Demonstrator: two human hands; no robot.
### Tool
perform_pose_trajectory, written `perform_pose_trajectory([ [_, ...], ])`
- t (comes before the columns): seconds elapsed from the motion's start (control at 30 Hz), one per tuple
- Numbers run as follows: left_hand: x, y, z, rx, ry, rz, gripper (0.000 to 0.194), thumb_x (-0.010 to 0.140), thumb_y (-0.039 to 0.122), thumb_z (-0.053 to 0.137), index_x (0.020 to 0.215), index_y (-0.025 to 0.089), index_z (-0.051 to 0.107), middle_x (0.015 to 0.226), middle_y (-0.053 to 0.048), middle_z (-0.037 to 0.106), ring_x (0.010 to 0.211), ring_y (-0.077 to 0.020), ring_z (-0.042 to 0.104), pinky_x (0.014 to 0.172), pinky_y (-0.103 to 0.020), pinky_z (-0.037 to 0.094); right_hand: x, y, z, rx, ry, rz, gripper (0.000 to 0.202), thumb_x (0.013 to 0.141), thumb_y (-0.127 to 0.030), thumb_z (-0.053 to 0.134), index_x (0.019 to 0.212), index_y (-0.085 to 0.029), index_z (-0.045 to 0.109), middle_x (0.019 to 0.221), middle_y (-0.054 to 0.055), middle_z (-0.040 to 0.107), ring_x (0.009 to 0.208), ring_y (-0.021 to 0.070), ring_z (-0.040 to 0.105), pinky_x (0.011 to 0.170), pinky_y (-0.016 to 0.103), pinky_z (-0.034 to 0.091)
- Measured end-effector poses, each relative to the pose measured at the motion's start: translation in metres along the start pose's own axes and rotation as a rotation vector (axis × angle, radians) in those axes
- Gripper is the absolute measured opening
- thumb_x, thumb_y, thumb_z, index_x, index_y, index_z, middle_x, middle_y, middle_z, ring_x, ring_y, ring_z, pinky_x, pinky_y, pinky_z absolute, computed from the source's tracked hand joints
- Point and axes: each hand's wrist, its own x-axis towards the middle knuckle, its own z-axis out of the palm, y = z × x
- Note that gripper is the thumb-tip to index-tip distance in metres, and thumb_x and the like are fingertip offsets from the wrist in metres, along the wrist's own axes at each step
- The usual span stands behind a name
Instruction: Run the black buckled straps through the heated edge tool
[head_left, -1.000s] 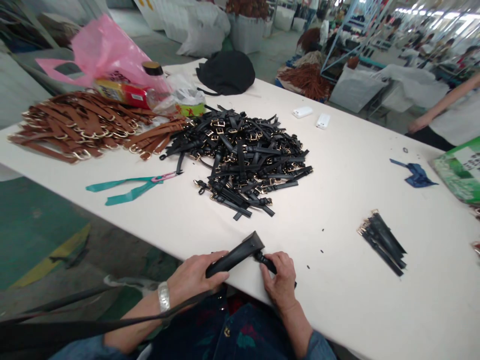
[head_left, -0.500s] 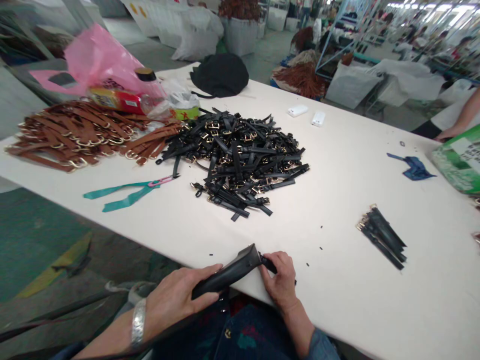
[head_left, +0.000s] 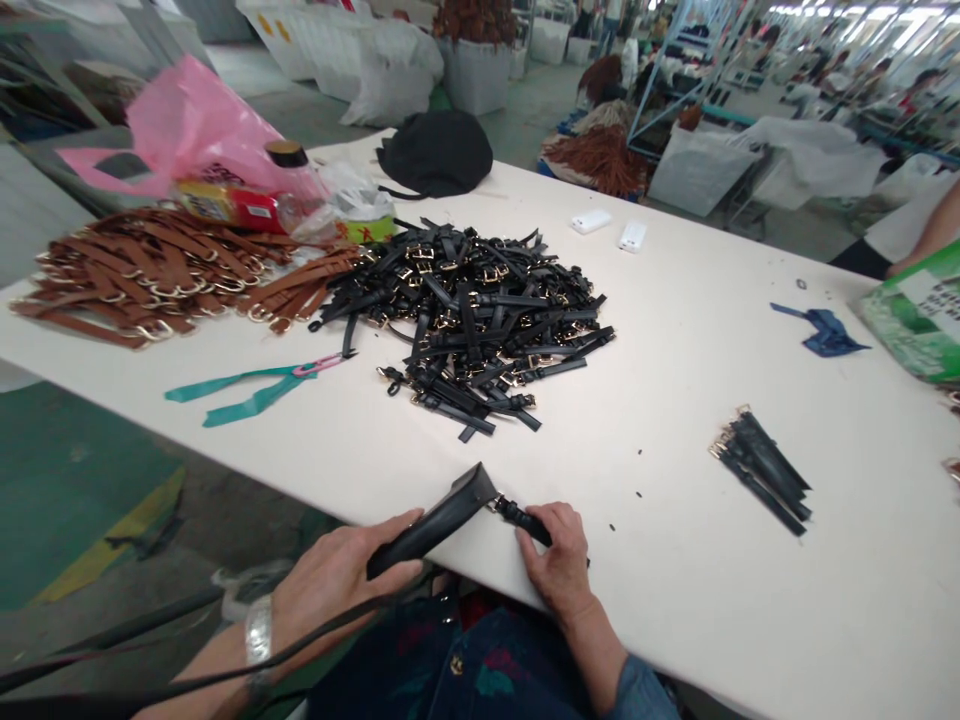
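Note:
At the table's near edge, my left hand (head_left: 341, 565) grips a black leather piece (head_left: 442, 515), folded and slightly bulging, which cannot be told more exactly. My right hand (head_left: 559, 555) is closed on a short black buckle strap (head_left: 519, 514). A gold buckle on the strap meets the far end of the leather piece; whether the two are fastened cannot be made out. Beyond my hands lies a heap of black buckle straps (head_left: 480, 310). A smaller bundle of black straps (head_left: 765, 470) rests to the right.
Brown buckle straps (head_left: 150, 270) are piled at the left, near pink-handled snips (head_left: 319, 365) tied with green ribbon. Behind are a pink bag (head_left: 199, 125), a black cap (head_left: 439, 150) and two white devices (head_left: 632, 236). A person's arm (head_left: 934, 235) shows beside a green package (head_left: 919, 315).
My left hand has moved left with the leather piece, away from my right hand. More of the strap and its buckle now shows between them.

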Motion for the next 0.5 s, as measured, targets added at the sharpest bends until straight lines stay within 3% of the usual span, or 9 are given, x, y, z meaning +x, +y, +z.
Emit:
perform_pose_trajectory([
  [0.1, -0.001, 0.004, 0.0, -0.002, -0.057, 0.065, 0.057, 0.086, 0.055, 0.046, 0.135, 0.027, 0.052, 0.116, -0.005, 0.07, 0.103, -0.0264, 0.065, 0.091, -0.033, 0.047, 0.001, -0.001, -0.001, 0.001, 0.007, -0.008, 0.018, 0.079, -0.022, 0.064, 0.096, -0.02, 0.061, 0.084, 0.004, 0.061, 0.082, 0.0213, 0.053, 0.075, 0.037, 0.041],
  [0.2, 0.003, 0.015, 0.009, 0.056, -0.096, 0.08, 0.056, 0.085, 0.048, 0.049, 0.136, 0.025, 0.051, 0.119, -0.008, 0.068, 0.106, -0.0281, 0.064, 0.095, -0.037, 0.046, 0.001, -0.002, -0.001, 0.014, 0.023, -0.004, 0.016, 0.079, -0.021, 0.064, 0.094, -0.019, 0.061, 0.083, 0.004, 0.06, 0.082, 0.021, 0.053, 0.075, 0.037, 0.041],
  [0.33, 0.011, 0.026, 0.016, 0.074, -0.066, 0.044, 0.057, 0.083, 0.042, 0.05, 0.136, 0.023, 0.051, 0.124, -0.009, 0.066, 0.112, -0.028, 0.061, 0.096, -0.037, 0.046, 0.0, -0.002, -0.002, 0.014, 0.016, 0.007, 0.013, 0.08, -0.022, 0.063, 0.092, -0.018, 0.061, 0.084, 0.005, 0.059, 0.082, 0.0211, 0.053, 0.075, 0.037, 0.042],
  [0.5, 0.015, 0.009, 0.005, 0.058, 0.019, -0.007, 0.054, 0.086, 0.046, 0.047, 0.134, 0.023, 0.052, 0.114, -0.007, 0.07, 0.103, -0.0279, 0.065, 0.089, -0.037, 0.048, -0.001, -0.001, -0.002, 0.019, 0.01, 0.002, 0.014, 0.081, -0.024, 0.064, 0.094, -0.02, 0.064, 0.084, 0.005, 0.058, 0.083, 0.0211, 0.052, 0.074, 0.036, 0.043],
])
